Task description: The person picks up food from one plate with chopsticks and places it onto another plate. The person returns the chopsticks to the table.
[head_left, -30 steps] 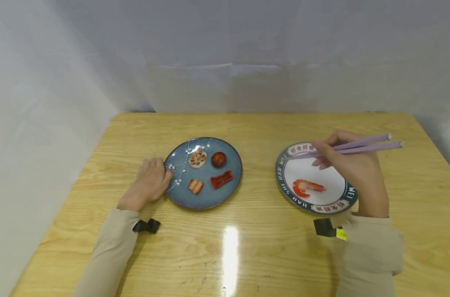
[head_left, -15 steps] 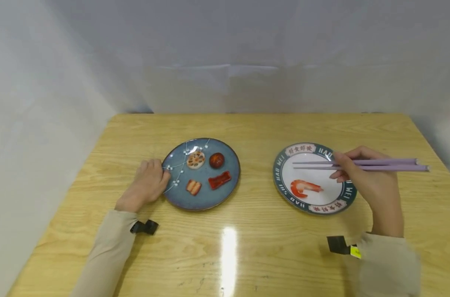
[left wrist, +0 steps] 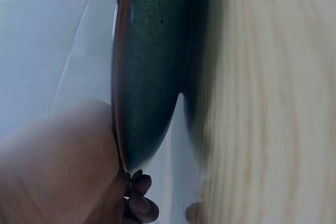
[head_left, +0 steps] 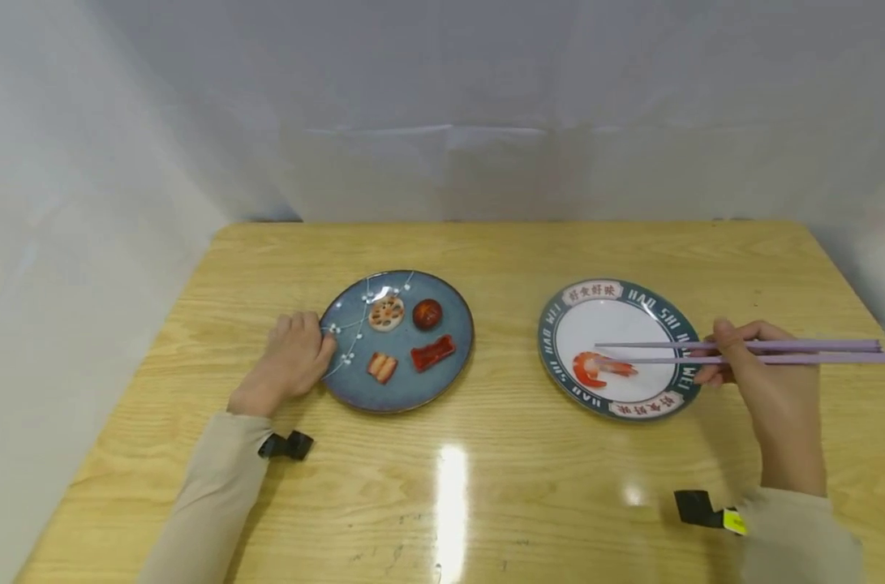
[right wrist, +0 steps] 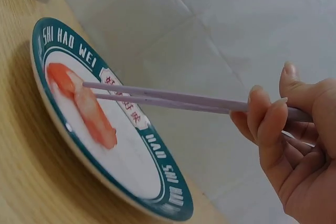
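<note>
My right hand holds a pair of lilac chopsticks, gripped between thumb and fingers. Their tips reach over a white plate with a green lettered rim, where an orange-red shrimp lies. In the right wrist view the chopstick tips are at the shrimp, spread slightly; whether they touch it I cannot tell. At the left, my left hand grips the edge of a blue plate with a blossom pattern. The left wrist view shows fingers at the rim of that plate.
The blue plate bears a lotus root slice, a round brown mushroom-like piece, a dark red strip and a striped pork-belly-like piece. Both plates stand on a wooden table, with pale sheeting behind it.
My right hand has moved right and toward me, off the plate, bringing the chopstick tips down to the shrimp. The left hand and blue plate keep their place.
</note>
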Demonstrator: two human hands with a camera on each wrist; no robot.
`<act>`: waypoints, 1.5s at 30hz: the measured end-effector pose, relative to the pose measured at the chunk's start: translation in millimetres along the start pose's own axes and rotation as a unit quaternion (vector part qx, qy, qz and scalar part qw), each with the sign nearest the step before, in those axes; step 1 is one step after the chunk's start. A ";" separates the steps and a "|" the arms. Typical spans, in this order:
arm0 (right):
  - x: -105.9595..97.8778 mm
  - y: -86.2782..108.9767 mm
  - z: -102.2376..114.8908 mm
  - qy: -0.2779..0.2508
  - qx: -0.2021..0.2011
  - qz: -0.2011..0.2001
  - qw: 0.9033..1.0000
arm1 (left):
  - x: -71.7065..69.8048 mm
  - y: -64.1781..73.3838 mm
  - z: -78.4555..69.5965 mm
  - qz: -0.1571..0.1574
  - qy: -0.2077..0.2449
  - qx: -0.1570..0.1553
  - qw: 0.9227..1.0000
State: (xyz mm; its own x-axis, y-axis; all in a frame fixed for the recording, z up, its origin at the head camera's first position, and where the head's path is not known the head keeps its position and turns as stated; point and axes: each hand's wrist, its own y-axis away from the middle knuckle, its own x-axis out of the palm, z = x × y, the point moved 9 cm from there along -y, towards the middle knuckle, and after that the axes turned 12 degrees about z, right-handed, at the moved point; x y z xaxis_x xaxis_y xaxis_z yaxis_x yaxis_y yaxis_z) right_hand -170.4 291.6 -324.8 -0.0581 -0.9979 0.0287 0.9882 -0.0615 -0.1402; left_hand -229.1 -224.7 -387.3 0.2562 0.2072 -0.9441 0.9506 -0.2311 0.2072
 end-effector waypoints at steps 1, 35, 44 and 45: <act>-3.1 1.9 -2.9 -0.005 0.004 -0.005 1.000 | 0.0 0.0 -0.3 -0.002 -0.001 0.001 1.000; -12.6 7.8 -71.6 -0.198 0.086 -0.006 0.976 | 1.3 -0.6 -3.5 -0.001 -0.012 0.005 1.000; -6.6 6.7 -66.4 -0.196 0.047 0.006 0.979 | 0.8 0.2 -0.6 -0.014 -0.010 -0.004 1.000; -6.3 6.5 -66.0 -0.193 0.044 0.007 0.980 | 0.7 0.3 -0.8 -0.016 -0.011 -0.002 1.000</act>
State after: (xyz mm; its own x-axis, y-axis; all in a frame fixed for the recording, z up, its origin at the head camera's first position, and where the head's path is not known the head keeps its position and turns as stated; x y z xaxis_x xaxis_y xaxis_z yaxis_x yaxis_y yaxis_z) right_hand -173.0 296.2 -391.2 -0.0038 -0.9158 0.4016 0.9979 -0.0293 -0.0574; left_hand -228.5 -223.9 -387.7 0.2223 0.1932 -0.9556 0.9589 -0.2207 0.1785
